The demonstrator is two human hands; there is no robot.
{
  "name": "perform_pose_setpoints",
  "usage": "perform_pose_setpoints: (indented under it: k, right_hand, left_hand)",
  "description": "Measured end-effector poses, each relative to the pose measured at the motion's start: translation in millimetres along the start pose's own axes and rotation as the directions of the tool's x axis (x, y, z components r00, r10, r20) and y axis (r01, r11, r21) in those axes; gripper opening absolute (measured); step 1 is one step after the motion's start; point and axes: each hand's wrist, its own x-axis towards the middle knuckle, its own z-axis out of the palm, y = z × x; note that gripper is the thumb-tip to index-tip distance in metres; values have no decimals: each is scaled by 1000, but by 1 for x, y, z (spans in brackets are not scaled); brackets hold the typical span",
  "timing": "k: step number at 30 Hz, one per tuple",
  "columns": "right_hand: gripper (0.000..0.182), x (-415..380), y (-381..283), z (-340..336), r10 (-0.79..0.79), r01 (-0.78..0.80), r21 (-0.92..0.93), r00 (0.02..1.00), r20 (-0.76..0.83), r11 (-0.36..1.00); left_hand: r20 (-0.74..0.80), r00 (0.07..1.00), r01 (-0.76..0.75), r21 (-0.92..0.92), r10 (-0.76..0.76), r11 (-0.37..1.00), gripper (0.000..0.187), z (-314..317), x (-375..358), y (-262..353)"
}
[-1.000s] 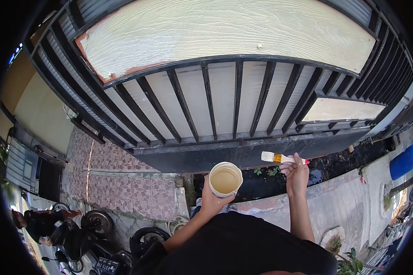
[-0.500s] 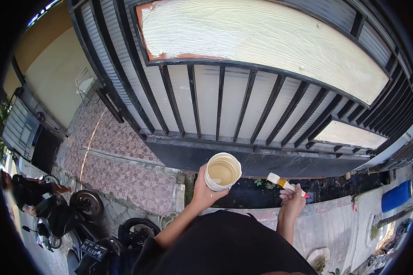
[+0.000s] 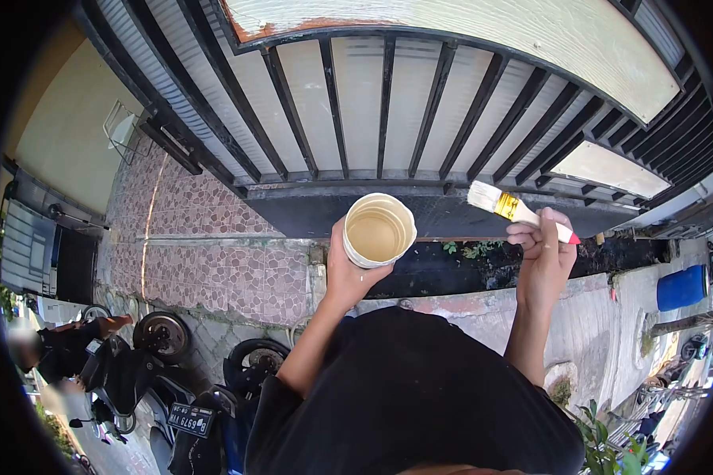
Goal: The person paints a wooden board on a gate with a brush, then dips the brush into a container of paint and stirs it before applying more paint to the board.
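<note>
Outdoor tiled paving (image 3: 210, 273) lies beside a dark ditch (image 3: 432, 273). Over the ditch's near side, the cup (image 3: 379, 206) of pale liquid sits in the left hand (image 3: 348, 277), fingers curved round its wall; the brush (image 3: 505, 207) is pinched by its handle in the right hand (image 3: 545, 265). Barred gate (image 3: 387, 111) beyond. Best keep the cup level, brush grip light but firm.

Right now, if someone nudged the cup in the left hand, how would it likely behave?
The cup would probably slosh, as its open top shows pale liquid inside. The liquid likely adds some weight too. The wall looks fairly stiff: the rim appears nearly round in the left hand's grip.
</note>
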Motion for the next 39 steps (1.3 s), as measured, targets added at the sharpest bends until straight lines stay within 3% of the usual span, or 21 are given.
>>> perform_pose_setpoints:
  k: [3, 8, 10, 11, 12, 14, 16, 18, 21, 31, 39]
  right_hand:
    - [20, -5, -28, 31, -37, 54, -104, 986, 164, 993]
    - [9, -25, -57, 72, 99, -9, -226, 915, 390, 974]
    - [8, -27, -57, 79, 101, 77, -320, 859, 503, 944]
    - [10, -25, -52, 79, 20, 250, -384, 816, 578, 889]
    - [10, -22, -52, 83, 28, 242, -389, 819, 573, 889]
    - [15, -19, -53, 92, -19, 504, -407, 645, 764, 762]
    - [19, -22, -48, 98, 20, 480, -446, 663, 748, 755]
    - [17, -21, -45, 104, 55, 542, -447, 591, 805, 712]
    - [16, -20, -43, 108, 77, 569, -449, 558, 826, 689]
    - [12, -14, -44, 109, 200, 691, -459, 424, 883, 559]
    - [14, -14, -39, 112, 231, 691, -456, 398, 888, 561]
  left_hand:
    - [10, 1000, -28, 65, 28, 998, 100, -1, 3, -19]
    - [-6, 1000, -21, 122, 22, 992, 104, -3, 5, -8]
    - [-43, 982, -173, 161, 182, 972, 102, -6, 7, 6]
    - [-77, 981, -172, 104, 180, 980, 97, -5, 7, 7]
    - [-71, 983, -164, 104, 172, 981, 97, -6, 7, 5]
    - [-91, 956, -262, 160, 279, 952, 93, -8, 8, -1]
    - [-76, 952, -279, 188, 297, 942, 89, -13, 10, 7]
    - [-51, 930, -342, 241, 364, 908, 89, -17, 12, 11]
    - [-26, 897, -424, 235, 442, 874, 90, -19, 13, 14]
    - [4, 894, -439, 205, 447, 875, 95, -21, 15, 10]
    - [2, 897, -433, 198, 442, 879, 96, -23, 17, 6]
